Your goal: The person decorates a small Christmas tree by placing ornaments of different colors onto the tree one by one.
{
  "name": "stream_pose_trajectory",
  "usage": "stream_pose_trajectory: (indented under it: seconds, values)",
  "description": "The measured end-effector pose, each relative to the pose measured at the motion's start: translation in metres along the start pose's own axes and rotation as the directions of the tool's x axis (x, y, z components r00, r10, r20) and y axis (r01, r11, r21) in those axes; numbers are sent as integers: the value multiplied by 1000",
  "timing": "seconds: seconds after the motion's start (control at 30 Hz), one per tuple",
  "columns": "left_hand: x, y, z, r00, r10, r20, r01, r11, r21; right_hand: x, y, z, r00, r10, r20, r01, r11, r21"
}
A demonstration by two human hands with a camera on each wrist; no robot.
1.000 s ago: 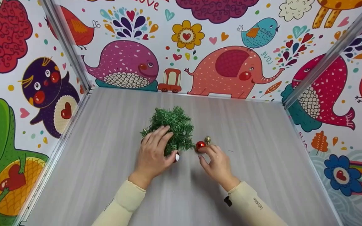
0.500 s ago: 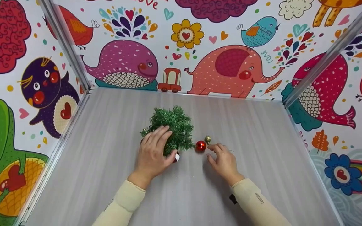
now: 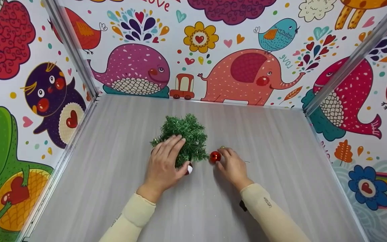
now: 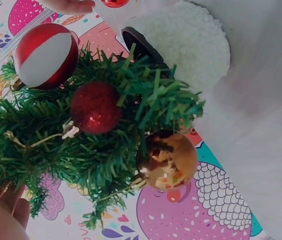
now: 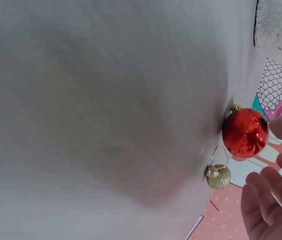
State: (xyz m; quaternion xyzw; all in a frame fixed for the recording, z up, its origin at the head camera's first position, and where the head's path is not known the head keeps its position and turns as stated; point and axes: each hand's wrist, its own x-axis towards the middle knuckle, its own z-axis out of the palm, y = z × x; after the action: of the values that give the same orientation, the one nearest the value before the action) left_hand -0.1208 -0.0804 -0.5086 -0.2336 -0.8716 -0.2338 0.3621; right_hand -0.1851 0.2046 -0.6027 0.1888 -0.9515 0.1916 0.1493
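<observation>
A small green artificial Christmas tree (image 3: 188, 131) stands in the middle of the table. My left hand (image 3: 165, 161) holds its near side, fingers and thumb around the branches. A red-and-white bauble (image 4: 46, 57), a dark red one (image 4: 96, 107) and a shiny gold one (image 4: 168, 160) hang on it. To the tree's right lies a shiny red bauble (image 3: 215, 157). My right hand (image 3: 235, 168) is right beside this bauble, thumb and fingers spread apart, gripping nothing visible. A small gold glitter bauble (image 5: 218, 176) with a wire loop lies close by, mostly hidden in the head view.
The tree has a fluffy white base (image 4: 195, 47). A thin wire-like piece (image 3: 246, 161) lies right of my right hand. Printed cartoon walls (image 3: 193, 43) and metal frame posts (image 3: 71, 50) enclose the grey table (image 3: 260, 131).
My right hand drew back slightly from the red bauble to the right, then came back left and forward, covering most of the gold bauble. My left hand and the tree stay put.
</observation>
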Motion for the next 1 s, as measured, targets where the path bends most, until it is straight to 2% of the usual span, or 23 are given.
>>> stream_pose_trajectory:
  seconds: [0.17, 0.47, 1.0]
  values:
    - [0, 1, -2, 1000, 0, 14, 0, 1000, 9, 4, -3, 5, 999, 19, 40, -18, 999, -42]
    - [1, 2, -4, 999, -5, 37, 4, 1000, 27, 8, -6, 10, 999, -2, 47, 6, 997, -78]
    - [3, 4, 0, 1000, -13, -6, 13, 999, 32, 11, -4, 11, 999, -6, 38, 9, 998, -63]
